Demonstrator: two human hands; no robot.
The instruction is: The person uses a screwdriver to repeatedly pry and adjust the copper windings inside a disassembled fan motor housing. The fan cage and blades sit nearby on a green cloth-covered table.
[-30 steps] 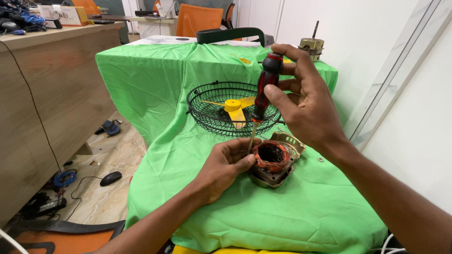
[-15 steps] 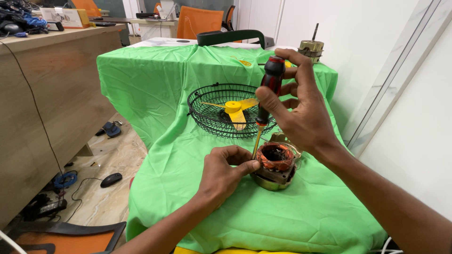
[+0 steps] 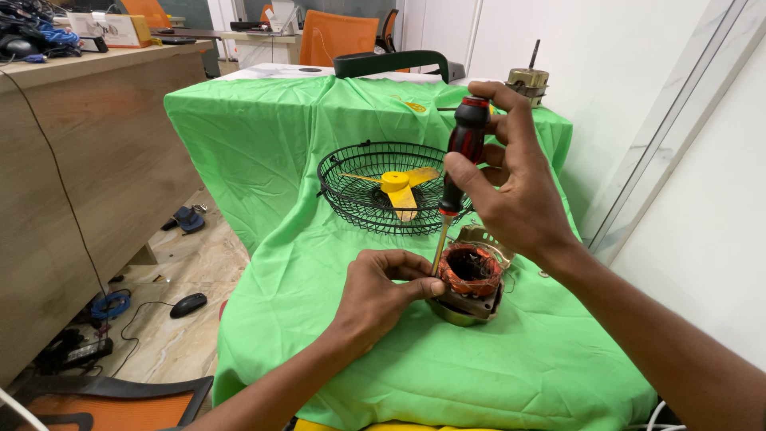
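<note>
Here, motor [image 3: 471, 275] between both hands.

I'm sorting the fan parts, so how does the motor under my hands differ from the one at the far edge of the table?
The copper-wound motor stator is open, its reddish windings exposed; the brass-coloured motor is closed, a shaft pointing upward. The stator lies near, steadied by the left hand, with the right hand holding a red-and-black screwdriver against it; the far motor stands untouched. Both rest on the green cloth.

Black wire fan guard [image 3: 375, 211] — yellow blade [image 3: 396, 185] inside; orange chair [image 3: 335, 36] behind.
</note>
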